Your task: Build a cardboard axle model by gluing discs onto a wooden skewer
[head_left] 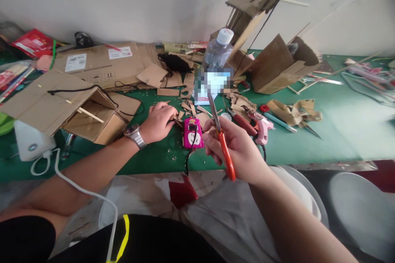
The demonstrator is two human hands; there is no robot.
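Observation:
My right hand (pixel 237 146) is closed around orange-handled scissors (pixel 226 154), their metal blades pointing up and away. My left hand (pixel 159 121), with a metal watch at its wrist, rests low over the green table. Its fingers curl down by a small dark brown piece (pixel 177 122), and their tips are partly hidden. Between my hands sits a pink power socket block (pixel 187 134) with a black plug and cord in it. Cut cardboard scraps (pixel 189 107) are scattered just beyond. Behind the scissors stands a lit phone screen (pixel 214 84), partly blurred out.
At left is a cardboard model (pixel 106 125) with black cord, near a white charger box (pixel 33 141). A clear bottle (pixel 217 51) and a tall cardboard structure (pixel 243 24) stand at the back. A pink glue gun (pixel 263 128) and red-handled tool (pixel 243 123) lie at right.

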